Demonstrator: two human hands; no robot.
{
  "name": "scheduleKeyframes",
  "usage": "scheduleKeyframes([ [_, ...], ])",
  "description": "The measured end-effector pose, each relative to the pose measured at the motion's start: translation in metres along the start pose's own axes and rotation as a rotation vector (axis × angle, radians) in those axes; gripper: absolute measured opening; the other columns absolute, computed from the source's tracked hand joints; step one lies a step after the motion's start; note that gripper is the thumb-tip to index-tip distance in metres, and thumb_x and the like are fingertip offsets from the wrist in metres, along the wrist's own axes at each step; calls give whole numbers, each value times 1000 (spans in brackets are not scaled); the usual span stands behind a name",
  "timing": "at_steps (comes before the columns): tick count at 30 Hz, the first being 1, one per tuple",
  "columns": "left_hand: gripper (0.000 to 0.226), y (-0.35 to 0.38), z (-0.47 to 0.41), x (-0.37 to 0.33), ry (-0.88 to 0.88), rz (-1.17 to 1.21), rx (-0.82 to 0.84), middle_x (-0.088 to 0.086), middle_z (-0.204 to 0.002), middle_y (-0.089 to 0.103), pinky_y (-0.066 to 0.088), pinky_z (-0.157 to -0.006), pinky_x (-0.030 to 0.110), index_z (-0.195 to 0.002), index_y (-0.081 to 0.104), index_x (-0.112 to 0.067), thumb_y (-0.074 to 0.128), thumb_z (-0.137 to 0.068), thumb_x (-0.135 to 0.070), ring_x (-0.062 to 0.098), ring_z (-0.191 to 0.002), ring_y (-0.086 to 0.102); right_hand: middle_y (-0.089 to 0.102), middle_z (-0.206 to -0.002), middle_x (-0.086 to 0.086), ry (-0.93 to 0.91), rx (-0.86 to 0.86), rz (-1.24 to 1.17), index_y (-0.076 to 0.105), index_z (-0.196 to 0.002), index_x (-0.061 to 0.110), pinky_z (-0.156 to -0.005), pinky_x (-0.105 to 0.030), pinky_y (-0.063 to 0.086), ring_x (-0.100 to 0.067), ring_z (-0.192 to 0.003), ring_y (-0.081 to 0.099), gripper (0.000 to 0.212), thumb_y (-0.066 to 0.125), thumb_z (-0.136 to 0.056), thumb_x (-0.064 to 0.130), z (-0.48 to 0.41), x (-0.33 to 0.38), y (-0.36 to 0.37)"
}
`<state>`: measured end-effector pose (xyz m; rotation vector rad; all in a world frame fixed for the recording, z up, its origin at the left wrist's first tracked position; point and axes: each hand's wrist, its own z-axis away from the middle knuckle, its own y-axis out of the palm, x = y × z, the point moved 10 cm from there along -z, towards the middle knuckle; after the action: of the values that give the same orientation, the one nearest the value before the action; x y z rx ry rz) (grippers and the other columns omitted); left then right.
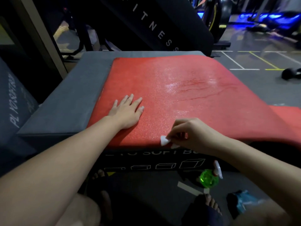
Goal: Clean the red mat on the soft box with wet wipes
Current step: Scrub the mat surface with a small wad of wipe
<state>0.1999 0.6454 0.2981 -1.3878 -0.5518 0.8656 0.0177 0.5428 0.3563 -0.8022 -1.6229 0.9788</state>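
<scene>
Right now my left hand (127, 111) lies flat, fingers spread, on the near left part of the red mat (179, 98), which covers most of the grey soft box (73, 103) and hangs off its right side. The mat's far right part shines wet, with darker creased streaks, while its near left looks dull and grainy. Well apart from the left, my right hand (190, 132) pinches a small folded white wipe (164, 140) against the mat's near edge.

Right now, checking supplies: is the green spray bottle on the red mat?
No, the green spray bottle sits on the floor below it.
</scene>
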Motion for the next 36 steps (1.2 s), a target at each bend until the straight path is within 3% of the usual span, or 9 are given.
scheduleKeyframes([
  [4, 58, -2, -4, 0, 7, -8, -5, 0, -172, -1, -1, -127, 50, -162, 9, -39, 17, -107, -56, 19, -158, -4, 65, -87, 11, 23, 9, 19, 79, -92, 23, -65, -15, 48, -3, -73, 62, 12, 78, -82, 17, 1, -18, -12],
  [9, 56, -12, -8, -3, 29, -74, -109, 4, -168, 21, 17, -123, 53, -159, 25, -35, 23, -106, -55, 24, -155, 16, 64, -85, 8, 140, -173, 76, 78, -94, 21, -66, -22, 37, -10, -75, 55, 19, 82, -76, 19, -37, -60, -26],
  [12, 49, -22, -10, -10, 38, -135, -196, 4, -152, 43, 34, -110, 53, -148, 41, -30, 27, -106, -51, 27, -140, 37, 61, -82, 8, 193, -221, 109, 78, -92, 21, -65, -21, 32, -14, -77, 50, 19, 83, -74, 20, -55, -74, -33],
  [15, 42, -31, -16, -13, 24, -142, -252, 7, -135, 53, 40, -101, 51, -133, 50, -26, 30, -106, -49, 30, -126, 46, 60, -78, 12, 232, -127, 43, 79, -91, 24, -57, -13, 31, -2, -64, 50, 16, 82, -76, 22, -56, -75, -35],
  [18, 39, -37, -25, -15, 22, -149, -290, 11, -126, 55, 41, -97, 49, -125, 52, -22, 32, -105, -48, 33, -120, 48, 67, -77, 11, 214, 102, -45, 79, -88, 30, -54, -12, 36, 2, -61, 54, 10, 80, -78, 29, -47, -63, -26],
  [21, 38, -42, -34, -18, 25, -148, -308, 15, -123, 55, 42, -96, 49, -121, 53, -18, 34, -105, -47, 35, -117, 49, 70, -76, 8, 240, 174, -87, 79, -86, 30, -53, -11, 38, 2, -60, 58, 9, 80, -78, 27, -44, -63, -21],
  [31, 47, -50, -65, -18, -59, -119, -363, 18, -128, 52, 42, -94, 49, -132, 50, -12, 38, -105, -49, 37, -120, 48, 69, -75, 3, 392, -167, 0, 78, -87, 20, -52, -8, 36, 2, -60, 55, 18, 67, -81, 7, -104, -105, -32],
  [33, 49, -49, -72, -14, -62, -113, -379, 17, -129, 50, 42, -95, 49, -136, 49, -13, 40, -104, -49, 36, -120, 47, 72, -78, 1, 366, -91, -15, 79, -87, 24, -55, -15, 40, -4, -63, 62, 15, 70, -80, 14, -103, -100, -33],
  [36, 54, -41, -84, -5, -62, -57, -370, 19, -145, 42, 34, -112, 50, -144, 45, -15, 40, -103, -49, 36, -134, 38, 74, -75, 3, 294, 140, -149, 80, -85, 27, -55, -10, 40, 1, -62, 65, 9, 78, -77, 30, -93, -90, -25],
])
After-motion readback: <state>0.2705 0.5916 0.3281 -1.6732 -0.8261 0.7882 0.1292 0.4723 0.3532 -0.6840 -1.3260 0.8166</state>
